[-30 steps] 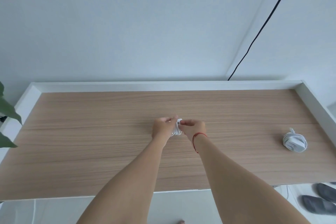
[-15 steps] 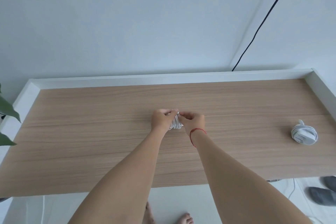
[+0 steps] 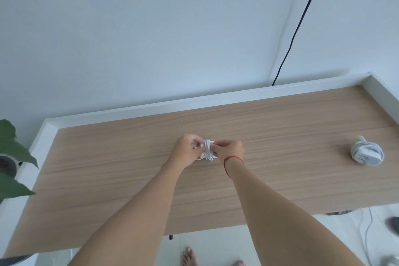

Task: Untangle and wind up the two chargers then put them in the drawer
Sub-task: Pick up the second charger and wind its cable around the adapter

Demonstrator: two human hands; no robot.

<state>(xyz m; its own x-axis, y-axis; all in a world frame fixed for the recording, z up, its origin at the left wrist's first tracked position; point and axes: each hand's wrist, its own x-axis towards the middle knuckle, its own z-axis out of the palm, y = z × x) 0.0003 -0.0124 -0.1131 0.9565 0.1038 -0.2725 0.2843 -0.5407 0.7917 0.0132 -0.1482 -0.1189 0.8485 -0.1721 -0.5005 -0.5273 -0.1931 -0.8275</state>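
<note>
Two chargers show in my feed, and I read them from the left. Past the plant leaves (image 3: 13,151) at the left edge of the desk (image 3: 108,168), the left hand (image 3: 186,151) has its fingers curled round the charger bundle (image 3: 207,150), a white coil at mid-desk between both hands. The right hand (image 3: 230,150) pinches the coil from its right side, seemingly holding the loose cord against the turns (the tip itself is too small for me to make out). Well apart, near the right rim, the second charger (image 3: 367,153) lies wound on the wood, untouched.

By my judgement, securing the loose end is the step in hand. The risk lies in the springy cord: if either grip slackens before the end is tucked under a turn, the loops could spring open and need rewinding. Tugging too hard could kink the cord at its plug. No drawer shows from here, so I cannot judge the carry.
</note>
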